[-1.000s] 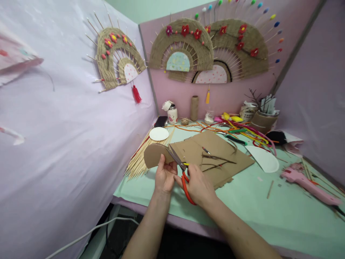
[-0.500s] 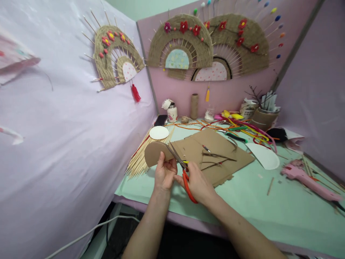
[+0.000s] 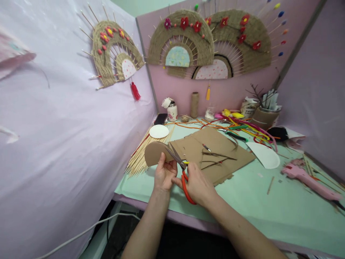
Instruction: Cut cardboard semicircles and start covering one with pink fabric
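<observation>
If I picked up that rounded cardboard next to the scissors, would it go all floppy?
Probably not: the rounded cardboard sticks out past the left grip without visibly drooping, so it seems fairly stiff. It's likely light, since it looks thin for its width. Being a flat piece, it would probably slide rather than roll if pushed lying down.

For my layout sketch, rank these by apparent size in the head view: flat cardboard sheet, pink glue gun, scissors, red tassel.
Largest to smallest:
1. Flat cardboard sheet
2. Pink glue gun
3. Scissors, partly hidden by the right hand
4. Red tassel, hanging farther back
</observation>
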A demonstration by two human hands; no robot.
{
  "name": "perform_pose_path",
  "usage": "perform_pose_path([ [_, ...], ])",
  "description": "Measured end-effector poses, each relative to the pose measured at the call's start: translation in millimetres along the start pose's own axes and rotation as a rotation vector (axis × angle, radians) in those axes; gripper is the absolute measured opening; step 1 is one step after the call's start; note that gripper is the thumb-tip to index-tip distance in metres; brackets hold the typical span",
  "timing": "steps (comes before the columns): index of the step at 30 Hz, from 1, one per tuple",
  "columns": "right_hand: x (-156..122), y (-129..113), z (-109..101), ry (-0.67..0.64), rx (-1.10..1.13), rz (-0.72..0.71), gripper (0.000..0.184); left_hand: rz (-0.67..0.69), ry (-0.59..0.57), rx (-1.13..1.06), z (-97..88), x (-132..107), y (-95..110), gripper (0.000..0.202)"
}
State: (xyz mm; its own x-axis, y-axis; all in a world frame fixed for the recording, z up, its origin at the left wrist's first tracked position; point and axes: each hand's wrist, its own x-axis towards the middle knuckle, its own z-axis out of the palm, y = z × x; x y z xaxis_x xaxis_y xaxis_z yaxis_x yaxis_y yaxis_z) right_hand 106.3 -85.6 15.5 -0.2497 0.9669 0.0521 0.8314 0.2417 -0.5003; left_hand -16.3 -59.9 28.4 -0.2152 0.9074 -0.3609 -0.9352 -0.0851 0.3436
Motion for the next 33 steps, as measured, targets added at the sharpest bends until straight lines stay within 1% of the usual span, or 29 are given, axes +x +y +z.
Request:
perform_pose_path([
  [4,-3,-2,-1,-0.04,-0.045,0.032,0.05,-0.011,-0.011,0.024,-3.5,0,1,0.024],
  [11,-5,-3,-4,-0.081,-0.075,0.051,0.046,-0.038,-0.004,0.023,-8.2,3,3,0.022],
  [17,-5,-4,-4,-0.087,-0.071,0.069,0.046,-0.05,0.041,0.018,-5.9,2,4,0.021],
  [21,-4,-4,0,-0.078,-0.036,0.047,0.045,-0.047,0.063,0.03,-3.4,-1,4,0.022],
  [25,0,1,3,-0.054,0.105,0.013,0.04,-0.024,0.019,0.039,-2.2,0,7,0.021],
  [30,9,8,7,-0.021,0.397,0.044,0.041,-0.02,0.0,0.033,-1.1,4,10,0.025],
  [33,12,11,11,-0.015,0.469,0.042,0.042,-0.025,-0.003,0.012,-1.5,5,10,0.027],
])
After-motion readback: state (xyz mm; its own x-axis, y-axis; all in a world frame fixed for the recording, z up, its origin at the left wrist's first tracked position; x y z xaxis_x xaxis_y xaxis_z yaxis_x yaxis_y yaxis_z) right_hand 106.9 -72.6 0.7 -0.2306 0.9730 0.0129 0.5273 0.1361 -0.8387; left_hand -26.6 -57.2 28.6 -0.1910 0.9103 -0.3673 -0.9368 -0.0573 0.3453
